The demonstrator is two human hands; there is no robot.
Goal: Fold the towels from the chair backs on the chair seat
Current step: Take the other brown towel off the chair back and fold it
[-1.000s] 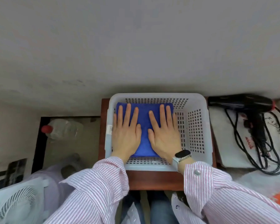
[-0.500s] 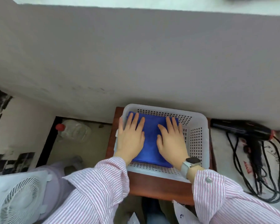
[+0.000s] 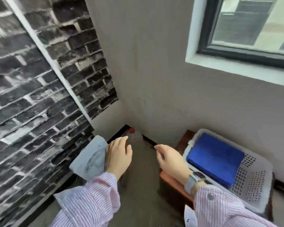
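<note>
Hovering 2 empty hands left of basket, folded towel inside it.
Left hand [image 3: 117, 158] and right hand [image 3: 171, 159] hang in air with fingers loosely curled, gripping nothing, both left of white perforated basket [image 3: 252, 176]. Folded blue towel [image 3: 214, 157] lies flat in basket's left part. Basket sits on brown wooden stool [image 3: 183, 141]. White fan [image 3: 90, 158] further left of basket, just behind left hand. Silver smartwatch [image 3: 194, 178] on right wrist, striped pink sleeves.
</note>
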